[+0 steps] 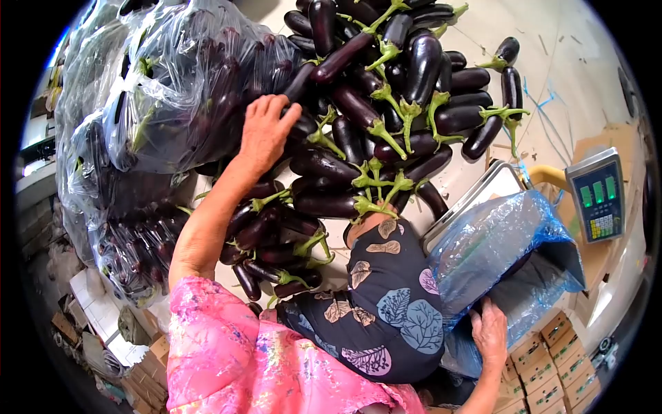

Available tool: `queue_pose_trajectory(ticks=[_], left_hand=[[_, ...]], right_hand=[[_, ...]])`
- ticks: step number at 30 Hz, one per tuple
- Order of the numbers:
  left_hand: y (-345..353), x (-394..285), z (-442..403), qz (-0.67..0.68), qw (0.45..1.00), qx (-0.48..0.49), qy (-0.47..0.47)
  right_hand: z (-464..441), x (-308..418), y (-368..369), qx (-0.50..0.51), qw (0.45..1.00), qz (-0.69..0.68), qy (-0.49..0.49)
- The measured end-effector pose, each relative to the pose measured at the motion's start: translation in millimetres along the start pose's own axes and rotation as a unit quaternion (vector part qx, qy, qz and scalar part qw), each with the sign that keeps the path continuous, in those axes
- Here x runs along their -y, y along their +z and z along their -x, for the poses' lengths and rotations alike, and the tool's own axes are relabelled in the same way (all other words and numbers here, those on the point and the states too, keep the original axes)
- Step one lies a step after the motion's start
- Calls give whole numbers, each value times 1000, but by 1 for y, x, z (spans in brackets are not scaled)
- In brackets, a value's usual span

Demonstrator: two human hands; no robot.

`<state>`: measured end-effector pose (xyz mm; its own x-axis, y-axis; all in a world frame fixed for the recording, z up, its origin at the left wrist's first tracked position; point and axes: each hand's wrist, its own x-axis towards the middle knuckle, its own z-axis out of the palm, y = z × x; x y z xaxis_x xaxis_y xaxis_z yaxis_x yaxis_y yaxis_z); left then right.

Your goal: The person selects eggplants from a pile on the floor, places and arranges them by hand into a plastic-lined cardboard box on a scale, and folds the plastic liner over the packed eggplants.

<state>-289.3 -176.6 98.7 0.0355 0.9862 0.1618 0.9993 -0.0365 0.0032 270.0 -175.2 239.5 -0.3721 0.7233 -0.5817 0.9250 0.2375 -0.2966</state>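
While the right hand (490,332) holds a blue bag (483,241) at lower right, the left hand (265,130) touches eggplants (355,107) upper centre, grip unclear.

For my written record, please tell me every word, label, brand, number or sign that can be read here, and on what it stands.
No text can be read with certainty.
Scale display: lit green figures, too blurred to read.
Keypad below it: key markings too small.
Cartons at lower right: small printed marks, too small.
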Motion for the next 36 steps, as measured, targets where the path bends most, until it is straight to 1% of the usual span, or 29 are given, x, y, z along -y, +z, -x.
queue_pose_trajectory(ticks=[1, 3, 5, 6, 7, 9, 10, 13, 14, 15, 17, 18, 21, 22, 23, 25, 27, 28, 31, 32, 35, 36], left_hand=[[-5, 2, -5, 0, 1000, -16, -19], [-9, 2, -18, 45, 996, -26, -74], [0, -2, -29, 136, 979, 16, -151], [11, 2, -31, 197, 963, 72, -168], [17, 4, -36, 233, 948, 148, -157], [39, 1, -40, 309, 944, 95, -59], [47, 3, -50, 362, 927, 73, -65], [89, 2, -79, 270, 939, -44, -209], [98, -1, -90, 217, 943, -50, -249], [101, -6, -102, 124, 953, -52, -270], [104, -10, -112, 48, 968, -11, -244], [108, -11, -118, 66, 953, 54, -291], [111, -7, -123, 216, 914, 25, -343], [107, -5, -120, 307, 887, -9, -344], [104, -5, -114, 389, 848, -27, -359], [86, -17, -91, 542, 744, -63, -387], [59, -36, -70, 620, 662, -86, -413], [48, -41, -60, 563, 714, -111, -401], [19, -51, -30, 503, 761, -112, -395], [13, -52, -22, 498, 768, -107, -390], [-17, -61, -6, 537, 745, -71, -390], [-21, -62, -1, 534, 753, -67, -379]], right_hand=[[-1, 1, -1, 7, 1000, 2, 8], [-2, -1, 2, 0, 1000, -1, -4], [-2, -3, 2, -6, 1000, 0, -14], [-2, -1, 0, -8, 1000, 0, -16], [-3, 0, -1, -12, 1000, 1, -19], [-3, 2, -2, -8, 1000, 4, -10], [-3, 2, -2, -5, 1000, 5, -5], [-4, 1, -1, 23, 1000, 3, 19], [-5, 0, -1, 25, 999, 1, 21], [-5, 0, -1, 26, 999, -1, 24], [-7, 1, -4, 25, 999, 1, 24], [-7, 3, -6, 24, 999, 3, 22], [-6, 2, -7, 18, 1000, -6, 20], [-5, 2, -5, 16, 1000, -13, 21], [-4, 1, -4, 15, 999, -22, 29], [-3, 1, -3, 17, 998, -36, 44], [-5, 3, -7, 30, 999, -14, 34], [-5, 5, -8, 36, 999, -3, 29], [-3, 5, -5, 6, 1000, -13, 8], [-4, 5, -4, 7, 1000, -5, 4], [-2, 5, -4, 14, 1000, 9, 3], [-3, 7, -5, 17, 1000, 6, 6]])
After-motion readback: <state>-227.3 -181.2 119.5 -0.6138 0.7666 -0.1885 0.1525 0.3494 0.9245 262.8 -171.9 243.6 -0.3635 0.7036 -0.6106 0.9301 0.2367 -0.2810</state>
